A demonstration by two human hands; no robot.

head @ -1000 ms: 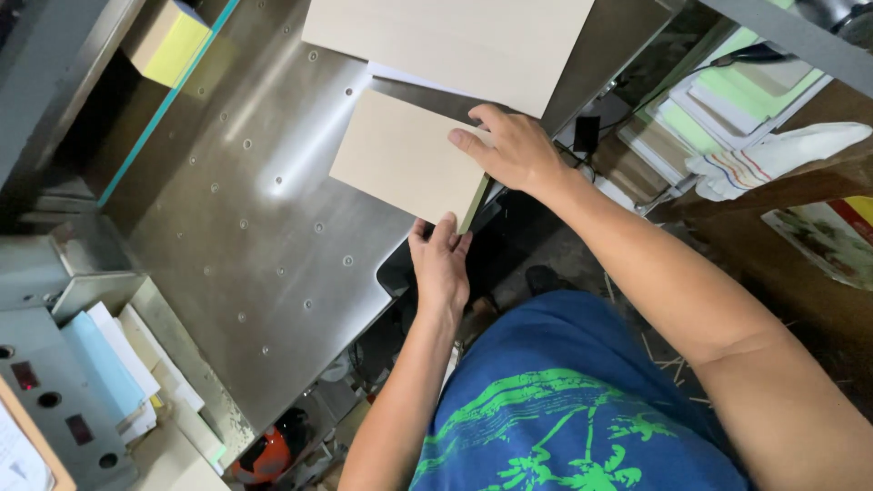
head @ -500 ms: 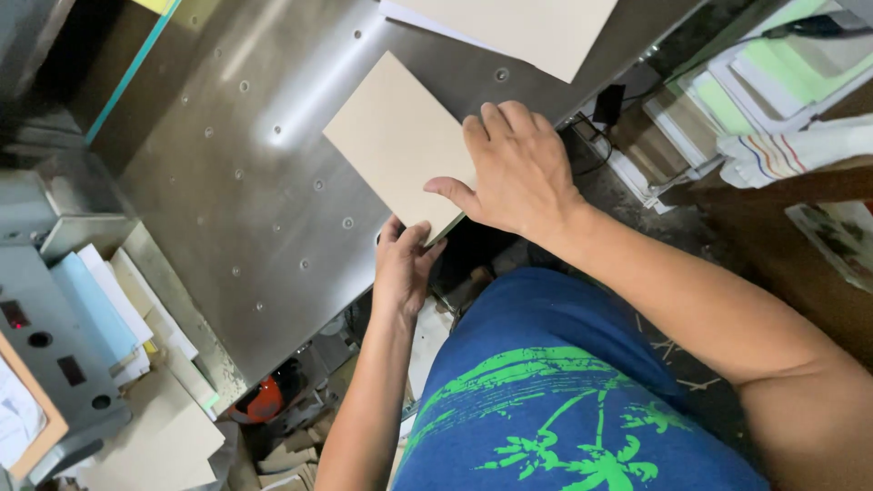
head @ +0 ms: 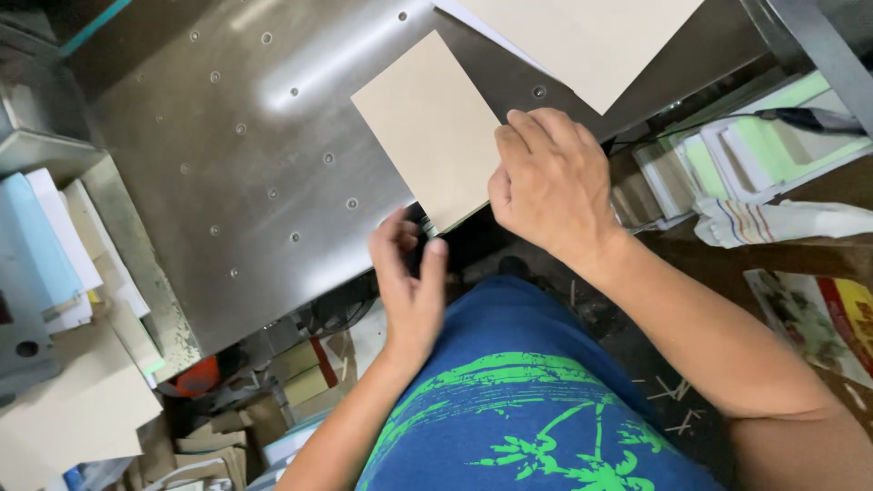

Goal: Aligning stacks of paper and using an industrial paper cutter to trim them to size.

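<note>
Beige card stack (head: pixel 427 127) lies on the perforated steel table (head: pixel 227 173), its near corner at the edge. Right hand (head: pixel 550 182), at three o'clock, rests curled fingers on that corner; left hand (head: pixel 409 282), at six o'clock, is open, fingers loosely together. Squaring well calls for even pressure on both edges.

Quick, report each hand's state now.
Left hand: open, at the beige card stack edge, holding nothing.
Right hand: fingers curled, resting on the stack's corner.
</note>
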